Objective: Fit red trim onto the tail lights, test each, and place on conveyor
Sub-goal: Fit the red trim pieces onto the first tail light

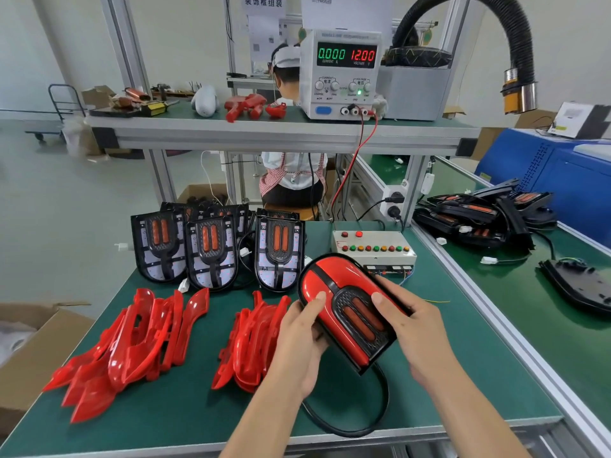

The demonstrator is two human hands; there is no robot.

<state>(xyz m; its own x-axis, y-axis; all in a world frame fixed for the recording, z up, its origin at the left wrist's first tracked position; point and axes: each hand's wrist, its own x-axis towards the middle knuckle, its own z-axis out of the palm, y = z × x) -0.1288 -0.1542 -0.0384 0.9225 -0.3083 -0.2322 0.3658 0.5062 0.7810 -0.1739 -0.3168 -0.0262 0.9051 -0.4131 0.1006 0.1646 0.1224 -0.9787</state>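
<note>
A tail light (344, 309) with red trim fitted on it is tilted above the green bench, held between both hands. My left hand (302, 342) grips its left edge with the thumb on the red trim. My right hand (416, 328) grips its right edge, thumb on top. Its black cable (370, 421) loops down onto the bench. Three untrimmed black tail lights (211, 252) stand in the front row at the back of the bench, with more behind them. Two piles of loose red trim lie on the left (132, 342) and in the middle (254, 342).
A test box with coloured buttons (373, 247) sits behind the held light. A power supply (344, 74) reading 12.00 stands on the upper shelf. The green conveyor (515, 282) on the right carries several black lights (482, 216). A cardboard box (29, 352) is at the left. A person sits beyond the bench.
</note>
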